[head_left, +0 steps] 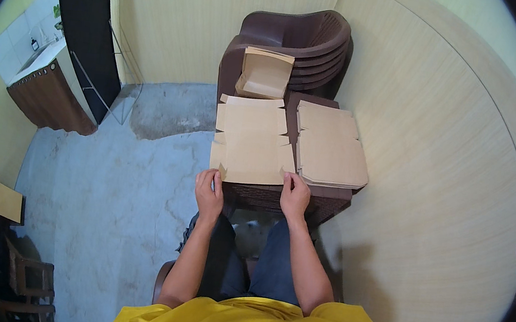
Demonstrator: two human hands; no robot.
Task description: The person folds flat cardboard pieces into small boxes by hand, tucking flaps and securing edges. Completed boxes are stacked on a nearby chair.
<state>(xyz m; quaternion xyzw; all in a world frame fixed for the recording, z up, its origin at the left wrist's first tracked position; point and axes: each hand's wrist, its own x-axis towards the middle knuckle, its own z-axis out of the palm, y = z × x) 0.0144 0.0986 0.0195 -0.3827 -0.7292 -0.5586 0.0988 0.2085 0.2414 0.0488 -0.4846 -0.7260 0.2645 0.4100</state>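
Note:
A flat, unfolded cardboard box blank (253,151) lies before me on a dark brown woven-look table (323,200). My left hand (209,192) pinches its near left corner, where a small flap is bent up. At the near right corner my right hand (294,195) grips the same blank between thumb and fingers. To its right sits a stack of flat cardboard blanks (331,145). Beyond the blank, an open folded cardboard box (266,76) rests on the seat of the stacked chairs.
Stacked brown plastic chairs (322,47) stand against the back wall. The wooden-panelled wall (434,181) runs close on my right. At the far left are a sink counter (39,66) and a tall black panel (90,15). A small box (7,202) sits at the lower left.

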